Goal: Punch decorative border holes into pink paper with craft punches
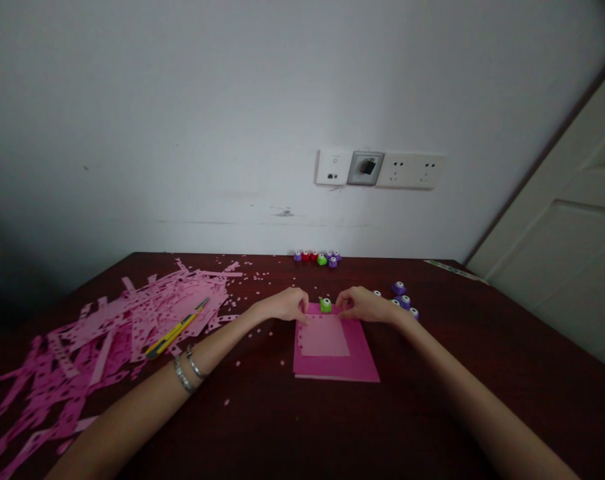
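A light pink sheet of paper (327, 339) with small punched holes along its left and top edges lies on a larger, darker pink sheet (335, 369). My left hand (286, 305) pinches the light sheet near its top left corner, fingertips curled down. At the top right corner, the fingers of my right hand (365, 305) are closed on the same sheet. Between the two hands, a green craft punch (325, 305) with a white button sits at the paper's top edge. Fingertip contact is partly hidden on both sides.
Cut pink paper strips (132, 323) heap up on the left, with a yellow utility knife (177, 330) on them. Several small punches (314, 256) line the table's back edge; purple punches (401, 301) stand beyond my right forearm. Tiny paper cutouts dot the dark table (302, 433).
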